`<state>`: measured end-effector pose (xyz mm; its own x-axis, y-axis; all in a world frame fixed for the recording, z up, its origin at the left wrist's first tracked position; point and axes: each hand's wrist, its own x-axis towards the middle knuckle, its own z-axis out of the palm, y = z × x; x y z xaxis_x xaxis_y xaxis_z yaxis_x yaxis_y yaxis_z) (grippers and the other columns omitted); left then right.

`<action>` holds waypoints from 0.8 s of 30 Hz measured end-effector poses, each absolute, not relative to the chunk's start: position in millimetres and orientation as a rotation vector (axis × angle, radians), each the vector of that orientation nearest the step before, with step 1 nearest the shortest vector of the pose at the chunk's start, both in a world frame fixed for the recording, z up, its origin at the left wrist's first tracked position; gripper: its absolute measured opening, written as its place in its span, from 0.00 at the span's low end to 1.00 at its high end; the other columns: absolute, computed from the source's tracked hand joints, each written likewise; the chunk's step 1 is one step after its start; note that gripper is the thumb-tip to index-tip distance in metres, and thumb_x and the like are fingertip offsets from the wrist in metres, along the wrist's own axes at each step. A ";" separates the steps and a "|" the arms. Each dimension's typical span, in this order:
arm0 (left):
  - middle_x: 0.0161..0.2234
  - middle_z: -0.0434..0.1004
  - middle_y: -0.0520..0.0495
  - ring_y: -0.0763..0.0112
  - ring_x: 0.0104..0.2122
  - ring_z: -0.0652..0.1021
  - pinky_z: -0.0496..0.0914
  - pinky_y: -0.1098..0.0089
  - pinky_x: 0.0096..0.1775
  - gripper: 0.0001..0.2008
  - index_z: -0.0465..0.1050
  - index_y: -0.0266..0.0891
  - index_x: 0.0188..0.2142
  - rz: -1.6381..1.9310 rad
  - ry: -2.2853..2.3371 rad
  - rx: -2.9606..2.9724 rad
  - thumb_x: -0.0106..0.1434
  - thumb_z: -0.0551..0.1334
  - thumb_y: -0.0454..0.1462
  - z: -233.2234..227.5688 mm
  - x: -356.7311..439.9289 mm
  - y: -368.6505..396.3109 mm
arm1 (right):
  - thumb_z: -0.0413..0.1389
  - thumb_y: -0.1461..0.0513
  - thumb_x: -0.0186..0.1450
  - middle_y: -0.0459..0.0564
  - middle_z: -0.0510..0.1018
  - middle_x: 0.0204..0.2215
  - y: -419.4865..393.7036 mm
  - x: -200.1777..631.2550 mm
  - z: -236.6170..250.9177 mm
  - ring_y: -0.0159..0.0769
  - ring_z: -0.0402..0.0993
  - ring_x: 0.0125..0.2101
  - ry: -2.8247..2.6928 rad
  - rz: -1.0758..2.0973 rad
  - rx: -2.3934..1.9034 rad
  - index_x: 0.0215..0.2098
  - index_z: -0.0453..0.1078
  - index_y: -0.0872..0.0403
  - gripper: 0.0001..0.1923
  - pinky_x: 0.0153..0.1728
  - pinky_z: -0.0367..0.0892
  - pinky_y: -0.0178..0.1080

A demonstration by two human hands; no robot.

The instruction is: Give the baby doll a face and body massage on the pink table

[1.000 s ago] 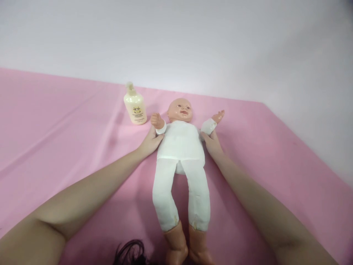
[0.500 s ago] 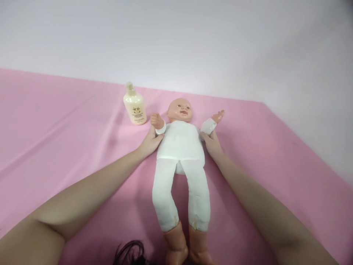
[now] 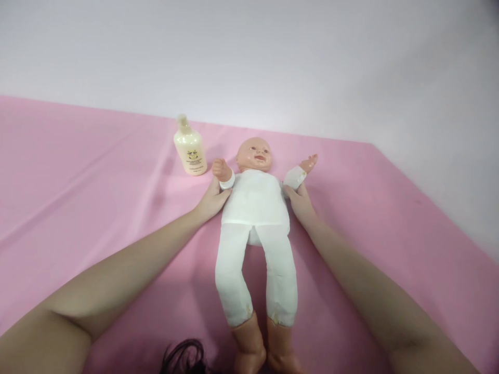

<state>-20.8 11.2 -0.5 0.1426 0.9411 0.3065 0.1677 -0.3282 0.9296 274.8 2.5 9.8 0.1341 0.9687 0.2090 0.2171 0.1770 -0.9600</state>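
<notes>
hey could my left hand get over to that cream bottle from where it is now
Probably yes. Your left hand rests at the doll's shoulder, and the bottle stands just beyond it on the pink sheet, with only bare sheet between them.

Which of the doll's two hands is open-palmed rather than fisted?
The doll's hand on the picture's right, above your right hand: its fingers are spread. The other, nearest the lotion bottle, is clenched.

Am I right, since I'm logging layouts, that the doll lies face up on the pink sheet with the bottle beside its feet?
Not quite. The head view shows the bottle beside the doll's head, not its feet. The doll does lie face up on the pink sheet.
</notes>
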 end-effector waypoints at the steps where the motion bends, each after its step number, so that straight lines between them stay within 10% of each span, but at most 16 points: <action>1: 0.61 0.73 0.39 0.52 0.63 0.72 0.62 0.50 0.68 0.23 0.64 0.39 0.60 1.260 1.085 1.645 0.66 0.62 0.38 -0.3 -20.8 11.1 | 0.57 0.56 0.65 0.52 0.79 0.57 2.6 274.8 9.6 0.47 0.76 0.55 -1.320 0.849 -1.270 0.62 0.68 0.48 0.26 0.60 0.70 0.50; 24: 0.62 0.73 0.39 0.53 0.63 0.72 0.63 0.50 0.67 0.23 0.64 0.39 0.60 1.247 1.075 1.647 0.67 0.62 0.39 -0.9 -21.3 10.6 | 0.57 0.55 0.65 0.51 0.79 0.56 3.0 275.4 8.7 0.46 0.76 0.55 -1.332 0.836 -1.284 0.62 0.67 0.47 0.27 0.60 0.71 0.50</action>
<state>-21.3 10.6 -0.9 0.1564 0.9397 0.3041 0.1620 -0.3282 0.9306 275.4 3.0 8.7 0.1339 0.9679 0.2125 0.2297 0.1783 -0.9568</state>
